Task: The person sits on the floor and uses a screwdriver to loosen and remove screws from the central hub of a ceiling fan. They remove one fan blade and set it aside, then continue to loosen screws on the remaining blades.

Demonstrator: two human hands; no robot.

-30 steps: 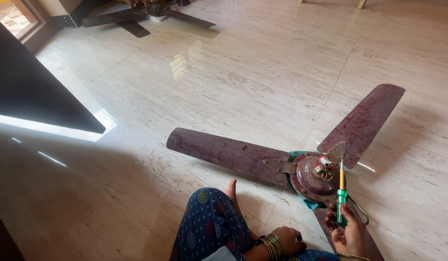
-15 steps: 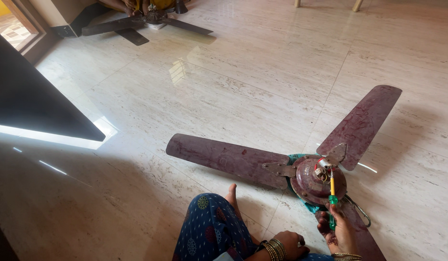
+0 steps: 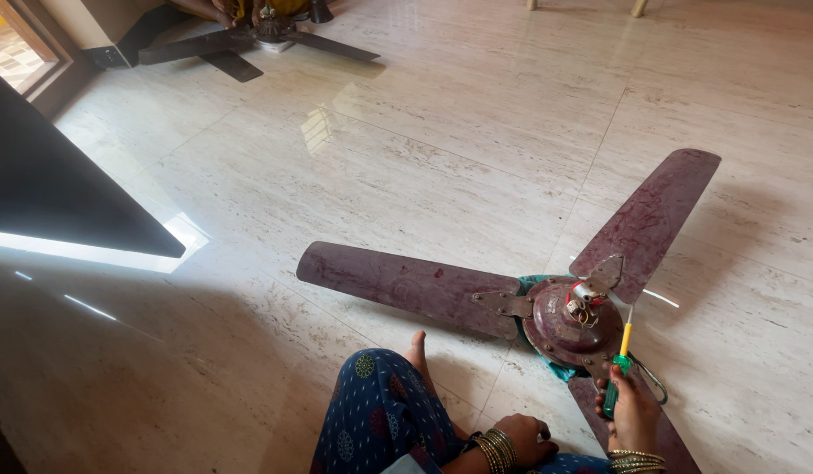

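Bright daylight glares off the glossy floor; edges perhaps slightly distorted, shadows soft.

The ceiling fan's third blade runs under the right hand and off the bottom edge. The second fan is clipped by the top edge.

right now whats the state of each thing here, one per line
fan: flat on the floor, motor housing up, wires showing at the hub
screwdriver: held in the right hand, tip raised beside the housing, not on a screw
left hand: curled shut, holding nothing visible, resting low by the knee
far fan: lying on the floor, blades attached, another person beside it
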